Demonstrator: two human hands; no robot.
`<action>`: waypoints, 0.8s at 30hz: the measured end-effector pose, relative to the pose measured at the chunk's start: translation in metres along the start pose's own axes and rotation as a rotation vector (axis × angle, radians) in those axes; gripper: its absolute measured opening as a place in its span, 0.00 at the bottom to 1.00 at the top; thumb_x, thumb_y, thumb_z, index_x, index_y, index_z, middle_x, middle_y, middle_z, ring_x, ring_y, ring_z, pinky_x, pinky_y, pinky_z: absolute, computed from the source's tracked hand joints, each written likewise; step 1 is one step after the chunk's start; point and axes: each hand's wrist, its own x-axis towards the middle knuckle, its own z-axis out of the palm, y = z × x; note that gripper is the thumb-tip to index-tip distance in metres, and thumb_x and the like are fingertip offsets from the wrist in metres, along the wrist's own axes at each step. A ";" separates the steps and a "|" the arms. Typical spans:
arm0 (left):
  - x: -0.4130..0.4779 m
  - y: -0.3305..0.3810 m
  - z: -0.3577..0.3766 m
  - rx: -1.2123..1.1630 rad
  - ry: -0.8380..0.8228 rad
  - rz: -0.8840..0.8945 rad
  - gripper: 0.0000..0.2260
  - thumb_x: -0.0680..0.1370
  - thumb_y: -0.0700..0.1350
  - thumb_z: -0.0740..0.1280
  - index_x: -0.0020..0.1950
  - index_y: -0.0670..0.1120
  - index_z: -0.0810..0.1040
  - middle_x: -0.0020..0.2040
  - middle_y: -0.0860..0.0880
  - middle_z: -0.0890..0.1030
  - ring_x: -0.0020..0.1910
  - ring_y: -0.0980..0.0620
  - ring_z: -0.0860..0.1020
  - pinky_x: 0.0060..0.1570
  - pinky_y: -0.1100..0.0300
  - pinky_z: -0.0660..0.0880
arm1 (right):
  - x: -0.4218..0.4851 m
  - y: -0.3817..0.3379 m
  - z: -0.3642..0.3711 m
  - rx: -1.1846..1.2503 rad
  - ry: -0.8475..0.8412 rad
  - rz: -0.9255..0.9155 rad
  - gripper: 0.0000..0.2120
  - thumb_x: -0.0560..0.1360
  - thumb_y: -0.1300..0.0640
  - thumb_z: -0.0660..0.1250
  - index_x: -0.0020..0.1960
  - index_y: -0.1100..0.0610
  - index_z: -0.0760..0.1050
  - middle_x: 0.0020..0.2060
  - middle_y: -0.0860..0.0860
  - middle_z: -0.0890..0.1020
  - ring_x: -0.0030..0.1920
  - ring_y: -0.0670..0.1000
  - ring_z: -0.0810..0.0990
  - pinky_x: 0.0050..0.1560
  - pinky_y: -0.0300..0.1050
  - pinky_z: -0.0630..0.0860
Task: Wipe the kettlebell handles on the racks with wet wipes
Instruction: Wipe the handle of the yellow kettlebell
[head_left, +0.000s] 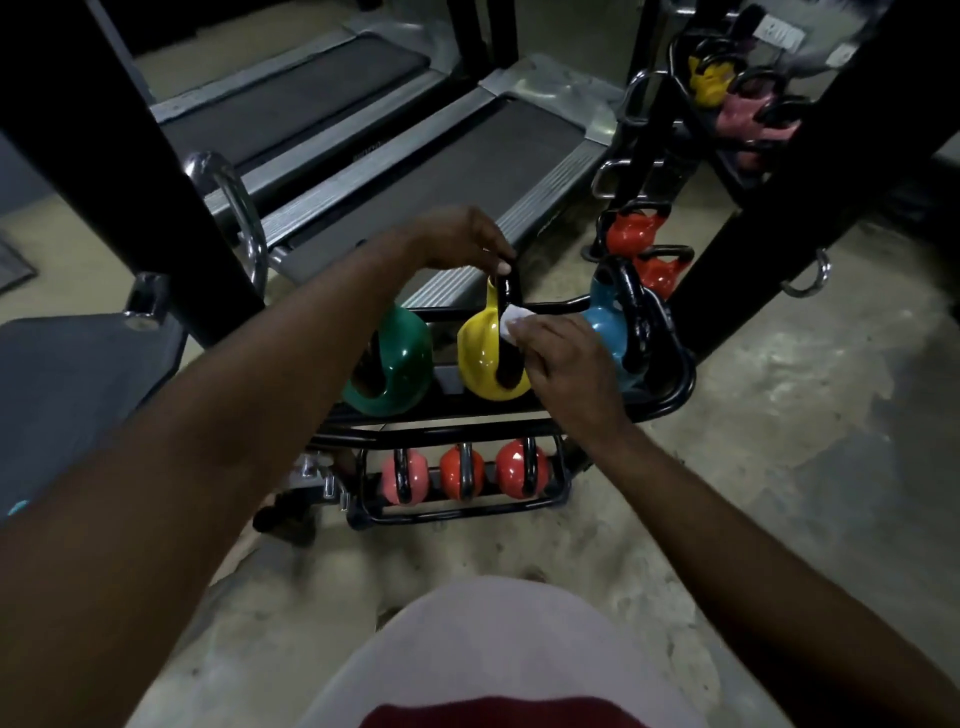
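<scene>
A yellow kettlebell (480, 358) with a black handle (508, 296) stands in the middle of the black rack's (670, 395) top shelf. My left hand (467, 236) grips the top of that handle from above. My right hand (563, 358) pinches a white wet wipe (511, 321) against the handle's right side. A green kettlebell (402, 364) stands to the left and a blue one (605, 327) to the right on the same shelf. On the lower shelf sit a pink kettlebell (405, 478) and two red ones (462, 473).
Two treadmills (467, 156) lie behind the rack. A mirror at the right shows reflected red kettlebells (636, 231) and a yellow one (709, 78). Black frame posts (130, 171) stand at the left and right. A dark bench pad (67, 395) is at the left. The floor is bare concrete.
</scene>
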 end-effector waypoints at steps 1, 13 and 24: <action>0.002 0.004 -0.003 0.043 -0.019 0.012 0.15 0.73 0.50 0.75 0.59 0.49 0.84 0.53 0.53 0.84 0.55 0.54 0.80 0.62 0.56 0.72 | 0.005 0.004 -0.001 -0.087 -0.025 -0.116 0.13 0.74 0.62 0.68 0.57 0.56 0.82 0.53 0.50 0.84 0.49 0.54 0.79 0.49 0.49 0.76; 0.007 0.001 -0.006 0.118 0.022 0.109 0.13 0.74 0.48 0.75 0.57 0.48 0.84 0.51 0.54 0.83 0.37 0.72 0.76 0.38 0.80 0.66 | 0.067 -0.067 0.002 -0.811 -0.636 -0.238 0.14 0.80 0.57 0.58 0.54 0.56 0.81 0.50 0.52 0.82 0.58 0.58 0.73 0.55 0.50 0.66; -0.005 0.001 0.001 0.134 0.067 0.088 0.15 0.75 0.51 0.73 0.60 0.50 0.83 0.59 0.51 0.83 0.58 0.52 0.80 0.62 0.53 0.74 | 0.077 -0.087 0.013 -0.929 -0.742 -0.169 0.14 0.82 0.56 0.55 0.56 0.57 0.79 0.55 0.54 0.80 0.60 0.57 0.73 0.58 0.49 0.67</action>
